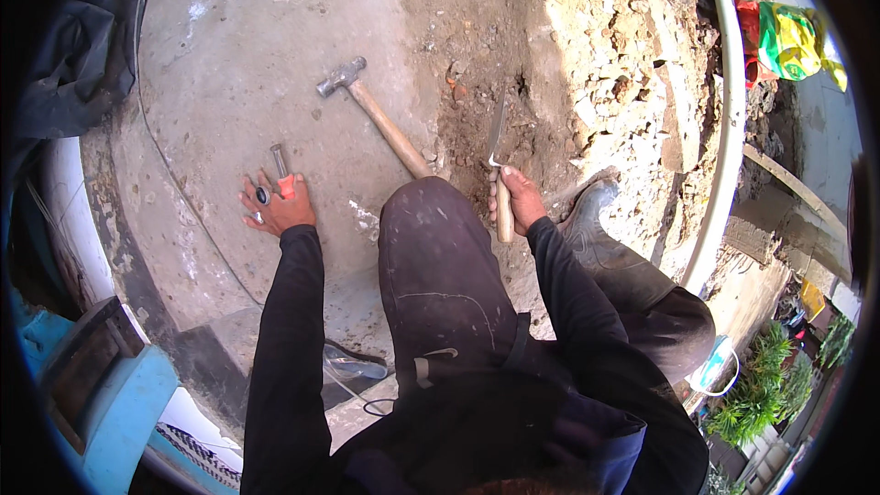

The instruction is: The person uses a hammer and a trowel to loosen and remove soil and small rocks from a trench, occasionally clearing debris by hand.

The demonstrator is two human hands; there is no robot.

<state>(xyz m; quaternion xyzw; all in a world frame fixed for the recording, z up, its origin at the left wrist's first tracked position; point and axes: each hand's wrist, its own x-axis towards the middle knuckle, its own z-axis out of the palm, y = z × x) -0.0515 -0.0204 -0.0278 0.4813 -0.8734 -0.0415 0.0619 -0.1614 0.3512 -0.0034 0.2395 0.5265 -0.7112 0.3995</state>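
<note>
My right hand (521, 200) grips the wooden handle of a trowel (498, 142), whose narrow metal blade points up into a patch of loose reddish earth and rubble (477, 101). My left hand (275, 208) presses flat on the concrete slab (247, 64), resting on a small tool with a red handle and metal tip (281, 172). A hammer (371, 110) with a wooden handle lies on the slab between both hands, its head toward the upper left. My knee in dark trousers (431, 247) sits between the arms.
A white pipe (729, 119) curves down the right side by broken masonry. My rubber boot (596, 220) stands in the rubble. A blue box (110, 385) sits lower left, a sandal (353, 367) below the slab edge, plants (761, 385) lower right.
</note>
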